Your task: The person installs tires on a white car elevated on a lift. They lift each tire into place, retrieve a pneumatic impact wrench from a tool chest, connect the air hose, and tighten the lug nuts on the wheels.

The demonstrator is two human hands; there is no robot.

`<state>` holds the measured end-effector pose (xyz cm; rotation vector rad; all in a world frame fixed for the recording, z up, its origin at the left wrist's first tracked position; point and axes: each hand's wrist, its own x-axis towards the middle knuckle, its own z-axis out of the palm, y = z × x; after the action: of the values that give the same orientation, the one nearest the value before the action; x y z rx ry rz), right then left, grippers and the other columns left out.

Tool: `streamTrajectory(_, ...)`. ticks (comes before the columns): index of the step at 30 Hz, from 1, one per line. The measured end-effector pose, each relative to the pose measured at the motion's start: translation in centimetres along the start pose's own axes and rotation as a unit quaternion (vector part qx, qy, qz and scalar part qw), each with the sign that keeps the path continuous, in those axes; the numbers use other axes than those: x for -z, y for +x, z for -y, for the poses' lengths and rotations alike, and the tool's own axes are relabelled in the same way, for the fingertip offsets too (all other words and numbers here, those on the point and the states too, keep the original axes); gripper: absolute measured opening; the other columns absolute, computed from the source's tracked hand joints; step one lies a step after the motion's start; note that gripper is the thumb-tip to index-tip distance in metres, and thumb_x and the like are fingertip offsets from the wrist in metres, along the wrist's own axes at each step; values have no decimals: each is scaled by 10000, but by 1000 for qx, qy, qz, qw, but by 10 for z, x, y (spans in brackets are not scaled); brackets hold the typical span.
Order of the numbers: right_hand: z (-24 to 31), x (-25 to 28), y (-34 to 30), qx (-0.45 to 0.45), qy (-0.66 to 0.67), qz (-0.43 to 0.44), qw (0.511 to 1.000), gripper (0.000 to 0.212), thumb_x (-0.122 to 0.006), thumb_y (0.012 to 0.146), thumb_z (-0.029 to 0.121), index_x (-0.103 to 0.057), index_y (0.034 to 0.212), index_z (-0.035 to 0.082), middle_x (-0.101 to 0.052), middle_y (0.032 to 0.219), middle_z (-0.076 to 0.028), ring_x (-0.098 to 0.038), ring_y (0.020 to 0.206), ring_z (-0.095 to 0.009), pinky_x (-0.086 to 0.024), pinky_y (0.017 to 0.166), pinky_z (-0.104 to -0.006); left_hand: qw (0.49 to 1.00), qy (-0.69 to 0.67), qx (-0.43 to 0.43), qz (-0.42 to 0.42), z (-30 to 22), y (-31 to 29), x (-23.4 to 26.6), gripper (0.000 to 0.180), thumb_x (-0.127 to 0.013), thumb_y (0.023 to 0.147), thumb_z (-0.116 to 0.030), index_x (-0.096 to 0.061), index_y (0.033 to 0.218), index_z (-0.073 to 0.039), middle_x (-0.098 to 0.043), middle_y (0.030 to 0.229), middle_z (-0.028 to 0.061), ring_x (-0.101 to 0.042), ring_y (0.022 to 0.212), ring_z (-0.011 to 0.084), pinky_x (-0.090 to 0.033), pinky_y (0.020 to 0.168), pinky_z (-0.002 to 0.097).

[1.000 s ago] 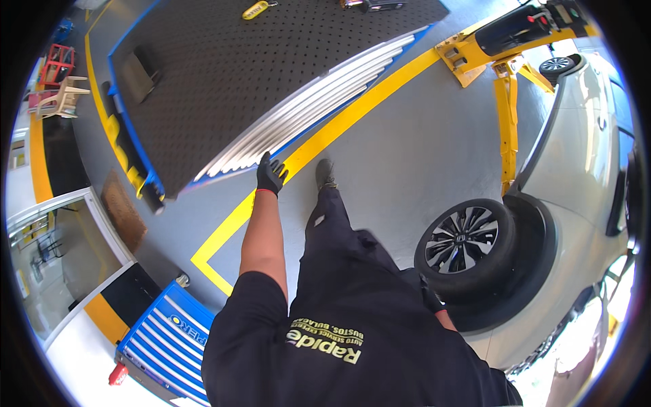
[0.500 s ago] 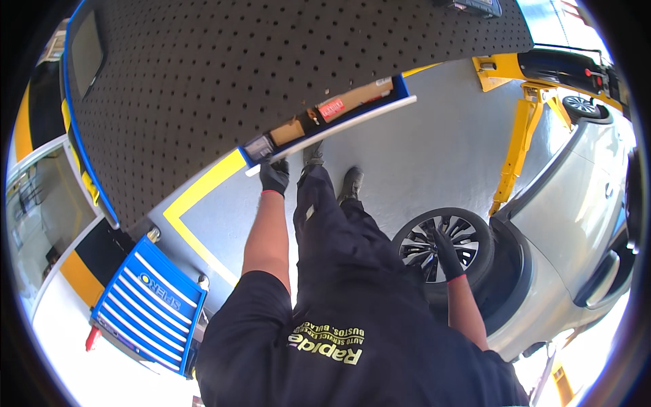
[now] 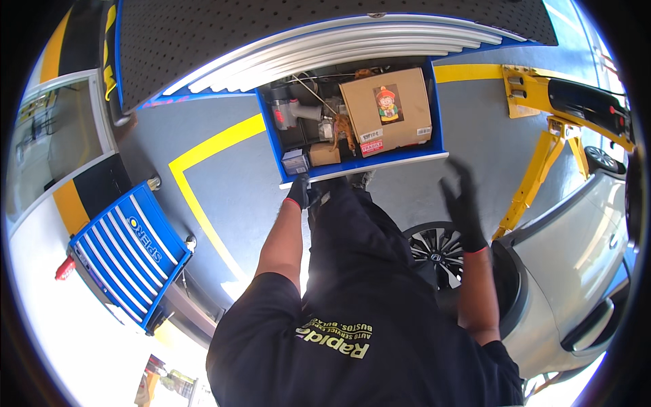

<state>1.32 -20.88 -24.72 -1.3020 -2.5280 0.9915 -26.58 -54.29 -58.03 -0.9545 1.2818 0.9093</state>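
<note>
An open blue drawer (image 3: 269, 131) with a pale front edge is pulled out from beneath the dark perforated bench top. My gloved left hand (image 3: 298, 191) is closed at the left end of that front edge, its fingers partly hidden. My gloved right hand (image 3: 464, 211) hangs in the air just off the drawer's right front corner, fingers spread, holding nothing. Inside the drawer lie a large cardboard box (image 3: 411, 112) with a cartoon picture, a smaller brown box (image 3: 325, 154), a small grey-blue box (image 3: 295, 161) and a grey, gun-shaped item (image 3: 302, 111).
Above the drawer runs the bench top (image 3: 271, 27). A car wheel (image 3: 437, 256) and the silver car (image 3: 569, 251) stand at right, by a yellow lift arm (image 3: 532, 180). At lower left is a blue tool cabinet (image 3: 132, 251). Yellow floor lines (image 3: 217, 146) cross the grey floor.
The drawer has come out toward me, baring much more of its contents. My left hand stays at its front edge. My right hand has risen from over the wheel toward the drawer's right corner.
</note>
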Motion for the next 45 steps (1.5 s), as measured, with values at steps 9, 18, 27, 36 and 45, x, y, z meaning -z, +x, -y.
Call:
streamTrajectory(9,175,98,290,605,-241,-337,680,362,-707,917,153,-681,1273,92,-673,1295,-174,-629,1205,-373,-502,1025,-460,955,206,-194,-88,-165,-26,-129,477,-600,985,-478,-703,1202,-66,-724,1075,155,-715,958,295,-565,776,459)
streamTrajectory(18,208,30,329,556,-195,-235,773,602,-793,677,293,-708,1219,46,-686,1220,-157,-675,1055,-375,-534,904,-505,335,727,-561,-211,-173,129,-140,325,-542,994,-275,-719,1238,-154,-706,1286,135,-675,1191,337,-540,972,470)
streamTrajectory(27,210,42,317,482,-184,-199,833,561,-796,707,311,-714,1201,58,-691,1186,-153,-676,1070,-368,-552,922,-513,983,-94,-154,-22,-176,-19,-122,312,-628,957,-345,-528,674,-260,-446,496,-5,-403,376,185,-298,366,356)
streamTrajectory(36,215,42,301,476,-202,-193,834,504,-790,809,293,-697,1282,145,-657,1315,-91,-630,1200,-317,-519,1002,-484,960,-100,-181,189,-115,-76,-59,148,-655,986,-285,-678,934,-148,-647,714,15,-632,588,150,-501,514,306)
streamTrajectory(45,235,60,281,462,-154,-189,853,509,-772,781,319,-693,1223,79,-651,1276,-125,-630,1154,-357,-519,977,-511,784,319,-532,-37,-8,-375,-46,699,-898,758,-136,-547,1351,-22,-688,1139,100,-683,960,191,-575,813,348)
